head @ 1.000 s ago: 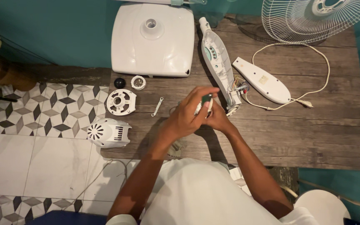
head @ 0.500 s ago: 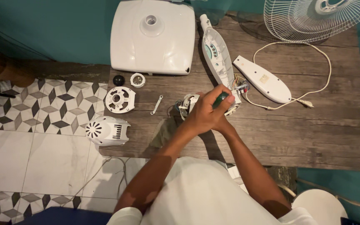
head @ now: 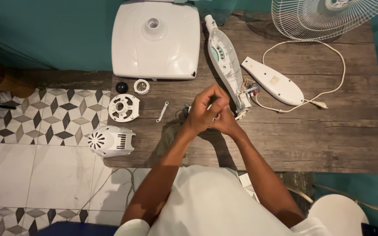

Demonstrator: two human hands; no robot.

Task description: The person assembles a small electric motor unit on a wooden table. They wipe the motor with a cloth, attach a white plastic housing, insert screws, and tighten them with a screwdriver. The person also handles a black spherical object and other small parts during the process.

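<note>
From the left I see my left hand curled shut over something small — what, I can't tell. My right hand is pressed against it, fingers folded, grip hidden. The open control housing lies just right, running away from me — right hand nearer.

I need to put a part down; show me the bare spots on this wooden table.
The wooden table is bare right of the hands, below the white cord. A narrower strip runs along the near edge. Crowded: left side, around the round white plate and motor cover.
</note>
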